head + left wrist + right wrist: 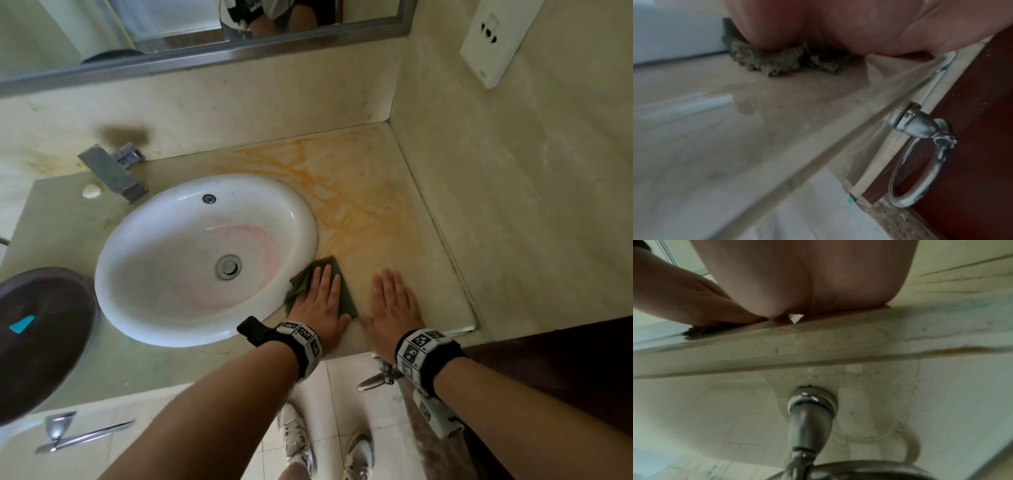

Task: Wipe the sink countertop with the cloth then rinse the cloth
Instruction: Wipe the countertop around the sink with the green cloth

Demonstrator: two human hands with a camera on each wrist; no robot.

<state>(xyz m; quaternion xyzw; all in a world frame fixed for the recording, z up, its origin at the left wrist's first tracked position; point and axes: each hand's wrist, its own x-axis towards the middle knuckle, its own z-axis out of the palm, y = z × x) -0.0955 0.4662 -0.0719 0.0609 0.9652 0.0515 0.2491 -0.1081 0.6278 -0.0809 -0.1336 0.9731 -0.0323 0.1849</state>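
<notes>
A dark green cloth [346, 298] lies on the beige countertop [438, 274] just right of the white sink [164, 274]. My left hand [320, 301] presses flat on it with straight fingers; the cloth's frayed edge [785, 65] shows under the palm [838, 26] in the left wrist view. My right hand [395, 301] rests flat on the bare counter beside the cloth, holding nothing. Orange stains [342, 192] spread across the counter behind both hands. In the right wrist view the palm [807, 275] sits on the counter's front edge [818, 344].
A metal faucet [113, 171] stands behind the sink at the left. A dark round lid [41, 335] sits at the counter's left end. A wall [513, 188] bounds the counter on the right. A towel ring [920, 162] hangs below the front edge, next to a brown door [565, 370].
</notes>
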